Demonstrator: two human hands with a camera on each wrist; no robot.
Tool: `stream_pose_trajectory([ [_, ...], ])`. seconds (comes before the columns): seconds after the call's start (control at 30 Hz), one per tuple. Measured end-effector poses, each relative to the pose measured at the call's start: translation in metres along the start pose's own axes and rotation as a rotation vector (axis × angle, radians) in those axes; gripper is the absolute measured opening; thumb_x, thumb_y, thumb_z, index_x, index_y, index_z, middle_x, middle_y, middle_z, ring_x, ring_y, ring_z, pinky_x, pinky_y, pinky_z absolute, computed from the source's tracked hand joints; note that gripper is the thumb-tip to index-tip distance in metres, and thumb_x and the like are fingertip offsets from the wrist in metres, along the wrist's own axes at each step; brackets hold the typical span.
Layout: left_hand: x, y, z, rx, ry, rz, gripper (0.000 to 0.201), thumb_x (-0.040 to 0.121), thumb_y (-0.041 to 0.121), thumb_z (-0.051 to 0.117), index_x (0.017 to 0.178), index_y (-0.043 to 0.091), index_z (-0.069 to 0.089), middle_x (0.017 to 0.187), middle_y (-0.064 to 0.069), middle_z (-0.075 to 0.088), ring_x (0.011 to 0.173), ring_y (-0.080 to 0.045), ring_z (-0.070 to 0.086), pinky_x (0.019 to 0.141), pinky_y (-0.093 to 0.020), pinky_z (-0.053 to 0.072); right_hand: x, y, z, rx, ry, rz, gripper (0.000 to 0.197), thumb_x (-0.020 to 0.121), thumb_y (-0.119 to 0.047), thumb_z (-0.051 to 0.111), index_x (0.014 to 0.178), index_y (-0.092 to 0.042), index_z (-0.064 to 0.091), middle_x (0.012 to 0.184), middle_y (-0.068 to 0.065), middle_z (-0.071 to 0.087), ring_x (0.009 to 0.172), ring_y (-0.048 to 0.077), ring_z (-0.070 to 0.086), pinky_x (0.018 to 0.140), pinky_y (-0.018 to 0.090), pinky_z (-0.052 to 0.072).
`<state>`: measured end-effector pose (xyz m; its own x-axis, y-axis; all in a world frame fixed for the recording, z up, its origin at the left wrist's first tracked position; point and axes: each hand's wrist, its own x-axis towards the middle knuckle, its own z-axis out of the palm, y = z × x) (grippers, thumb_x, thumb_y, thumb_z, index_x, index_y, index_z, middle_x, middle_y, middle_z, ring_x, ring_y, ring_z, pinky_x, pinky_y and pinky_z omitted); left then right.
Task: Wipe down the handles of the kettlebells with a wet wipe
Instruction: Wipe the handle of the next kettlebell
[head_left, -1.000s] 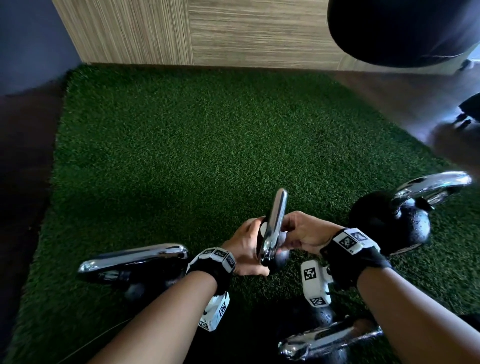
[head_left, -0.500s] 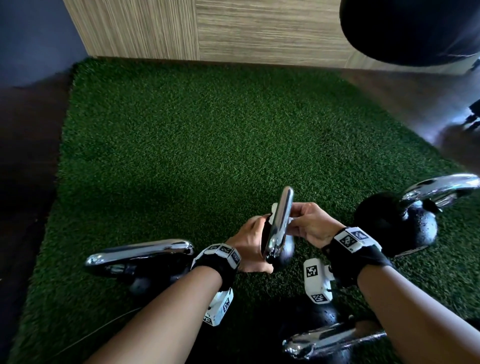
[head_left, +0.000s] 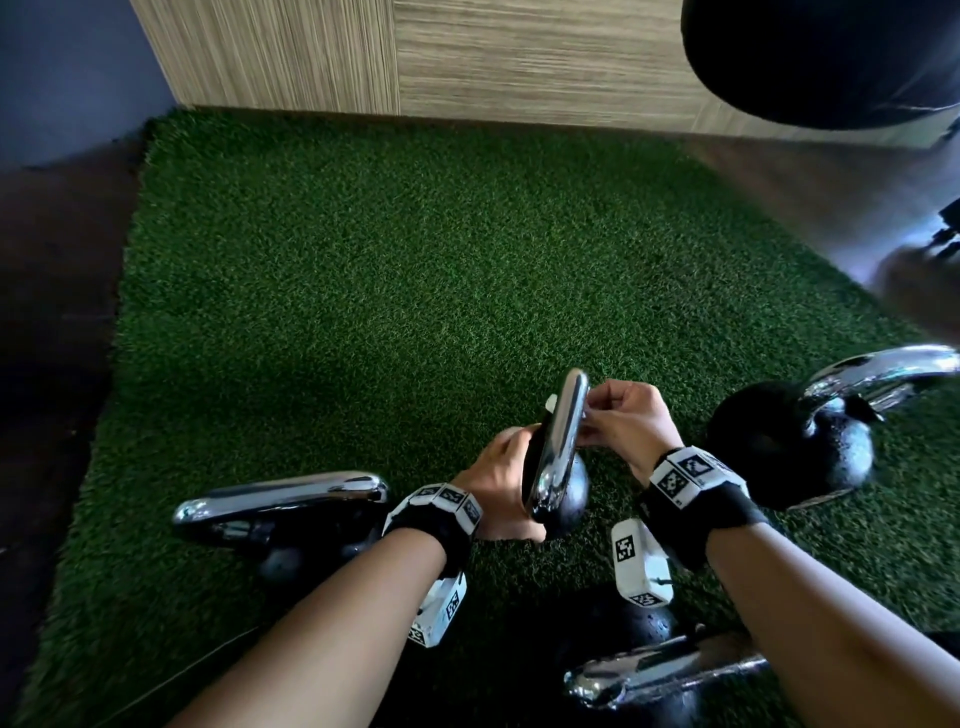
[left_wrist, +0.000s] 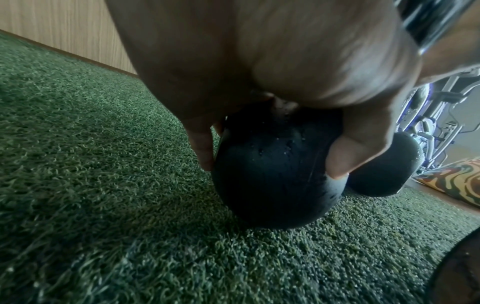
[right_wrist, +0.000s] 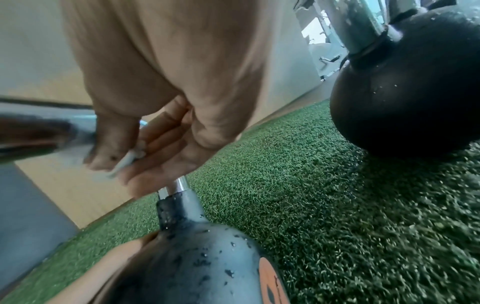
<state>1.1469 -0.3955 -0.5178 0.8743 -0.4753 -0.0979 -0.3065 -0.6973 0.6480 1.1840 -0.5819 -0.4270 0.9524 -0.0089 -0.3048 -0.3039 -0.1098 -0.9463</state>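
A small black kettlebell (head_left: 566, 491) with a chrome handle (head_left: 563, 431) stands on the green turf between my hands. My left hand (head_left: 501, 480) grips its black ball (left_wrist: 275, 174), thumb on one side and fingers on the other. My right hand (head_left: 618, 415) pinches a white wet wipe (right_wrist: 127, 161) against the upper part of the handle. A corner of the wet wipe (head_left: 550, 401) shows past the handle's far side. The handle (right_wrist: 46, 133) is blurred in the right wrist view.
Three more chrome-handled kettlebells stand on the turf (head_left: 415, 291): one at left (head_left: 280, 506), one at right (head_left: 810, 441), one near my right forearm (head_left: 654, 670). A wood-panel wall (head_left: 415, 57) runs along the back. A dark hanging bag (head_left: 826, 57) is at upper right.
My right hand with the wipe has slid up the handle from its lower part to near the top. The left hand has kept its hold on the ball.
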Motion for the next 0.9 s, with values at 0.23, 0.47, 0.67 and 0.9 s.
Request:
stream_pose_trajectory([
  [0.23,0.003,-0.004,0.000,-0.088,-0.036,-0.035,0.120,0.052,0.043,0.084,0.149,0.024,0.016,0.154,0.001,0.023,0.150,-0.020,0.019,0.122,-0.048,0.033,0.010,0.003,0.006,-0.130,0.215,0.061,0.011,0.085,-0.005,0.078,0.084,0.002,0.069,0.070,0.015,0.076,0.058,0.024,0.074,0.051,0.029,0.060],
  [0.47,0.005,-0.009,0.011,-0.063,0.053,0.059,0.116,0.054,0.046,0.077,0.151,0.016,0.020,0.150,-0.003,0.032,0.145,-0.025,0.029,0.119,-0.046,0.037,0.013,0.004,0.012,-0.385,0.252,0.108,0.011,0.081,-0.007,0.077,0.072,-0.006,0.070,0.062,0.011,0.074,0.053,0.020,0.073,0.057,0.037,0.064],
  [0.67,0.004,-0.003,0.000,-0.022,-0.058,-0.008,0.127,0.058,0.045,0.085,0.156,0.024,0.008,0.160,0.000,0.017,0.150,-0.025,0.018,0.125,-0.046,0.025,0.003,0.000,0.016,-0.700,0.155,0.061,0.015,0.084,-0.012,0.071,0.070,-0.010,0.067,0.071,0.013,0.074,0.070,0.028,0.074,0.072,0.042,0.064],
  [0.9,-0.013,0.024,-0.034,0.083,-0.276,-0.120,0.150,0.051,0.081,0.080,0.159,0.035,-0.014,0.171,0.007,-0.006,0.158,-0.018,0.002,0.127,-0.051,0.019,-0.008,-0.043,-0.018,-0.858,0.044,-0.315,0.048,0.086,-0.007,0.074,0.130,-0.017,0.055,0.089,-0.001,0.071,0.063,0.001,0.065,0.044,0.006,0.044],
])
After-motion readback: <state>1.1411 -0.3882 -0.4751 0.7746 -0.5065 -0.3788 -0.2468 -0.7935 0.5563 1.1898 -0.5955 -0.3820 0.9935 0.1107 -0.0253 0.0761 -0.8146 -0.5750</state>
